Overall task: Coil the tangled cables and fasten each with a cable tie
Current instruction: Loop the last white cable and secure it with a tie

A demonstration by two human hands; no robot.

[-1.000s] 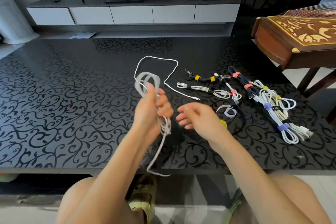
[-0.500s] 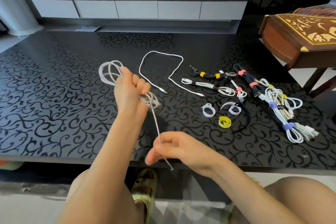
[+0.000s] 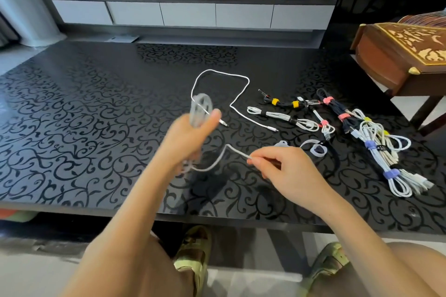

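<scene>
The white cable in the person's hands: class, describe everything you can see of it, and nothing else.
The white cable is thin and flexible, apparently plastic-sheathed. Most is gathered into loops, motion-blurred, sticking out above the left hand that grips them. A loose tail leaves below that hand, arches up and ends pinched in the right hand. It is held over the black patterned table. No tie shows on it and no plug is visible.

Black scroll-patterned table (image 3: 96,128). Loose white cable (image 3: 241,94) lies beyond the fingers of the right hand (image 3: 289,173). White ties (image 3: 318,150) lie just beyond the fingers, to their right. Tied bundles (image 3: 386,164) lie farther right, black and white, with yellow, pink and purple bands.
</scene>
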